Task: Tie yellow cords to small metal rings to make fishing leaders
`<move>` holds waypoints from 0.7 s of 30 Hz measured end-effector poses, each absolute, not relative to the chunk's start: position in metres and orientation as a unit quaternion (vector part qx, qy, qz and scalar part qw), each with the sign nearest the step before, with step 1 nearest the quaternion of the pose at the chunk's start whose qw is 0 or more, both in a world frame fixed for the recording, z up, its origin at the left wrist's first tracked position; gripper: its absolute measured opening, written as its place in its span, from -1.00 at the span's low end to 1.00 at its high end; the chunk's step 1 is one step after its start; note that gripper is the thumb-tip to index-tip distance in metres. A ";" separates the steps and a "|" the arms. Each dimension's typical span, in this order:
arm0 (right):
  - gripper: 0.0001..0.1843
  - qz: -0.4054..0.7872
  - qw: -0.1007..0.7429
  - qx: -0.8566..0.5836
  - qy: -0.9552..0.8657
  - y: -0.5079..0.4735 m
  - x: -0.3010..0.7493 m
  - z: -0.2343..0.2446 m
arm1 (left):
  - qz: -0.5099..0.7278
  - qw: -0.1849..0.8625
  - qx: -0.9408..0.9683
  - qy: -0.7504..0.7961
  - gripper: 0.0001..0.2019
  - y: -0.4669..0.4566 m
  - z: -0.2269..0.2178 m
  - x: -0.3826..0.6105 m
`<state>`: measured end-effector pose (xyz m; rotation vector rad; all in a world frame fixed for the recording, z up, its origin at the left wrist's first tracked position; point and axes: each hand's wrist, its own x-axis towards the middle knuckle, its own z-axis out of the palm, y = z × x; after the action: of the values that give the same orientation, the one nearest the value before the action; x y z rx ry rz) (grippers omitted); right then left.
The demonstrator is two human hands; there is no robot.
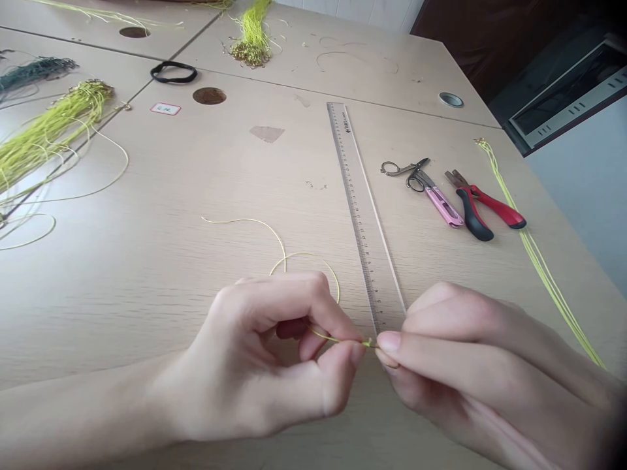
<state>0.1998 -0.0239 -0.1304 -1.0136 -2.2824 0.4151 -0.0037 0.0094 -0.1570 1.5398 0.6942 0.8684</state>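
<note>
A thin yellow-green cord [264,224] curls over the table and runs up into my left hand [274,352], whose thumb and forefinger pinch it. A small knot [368,342] in the cord shows between my two hands. On the other side of the knot, my right hand [455,359] pinches the cord with thumb and fingertips; whether a small fitting sits inside that pinch is hidden. Just beyond the fingertips lies a clear ruler [360,202], its near end partly covered by my right hand.
Folding scissors [416,175], a pink-handled cutter [445,206] and red-black pliers [482,205] lie right of the ruler. Cord bundles rest at the left [53,137], back [252,39] and right [543,267]. A black band [174,72], a label [165,109] and a tape roll [450,99] lie farther back.
</note>
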 end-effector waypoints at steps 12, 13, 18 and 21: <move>-0.83 0.192 0.368 -0.473 -0.777 -0.035 0.190 -0.138 | 0.370 0.579 0.662 0.301 -0.87 0.010 -0.156 -0.002; -0.88 0.194 0.375 -0.478 -0.770 -0.036 0.189 -0.140 | 0.369 0.579 0.661 0.301 -0.88 0.010 -0.156 -0.003; -0.94 0.172 0.373 -0.466 -0.784 -0.037 0.190 -0.143 | 0.374 0.574 0.663 0.302 -0.88 0.009 -0.156 -0.003; -0.90 0.145 0.364 -0.461 -0.796 -0.038 0.189 -0.141 | 0.375 0.572 0.665 0.300 -0.88 0.009 -0.156 -0.003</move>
<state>0.1891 -0.0382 -0.1408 -1.1859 -2.0482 0.3734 -0.0029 0.0093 -0.1558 1.5605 0.7035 0.8784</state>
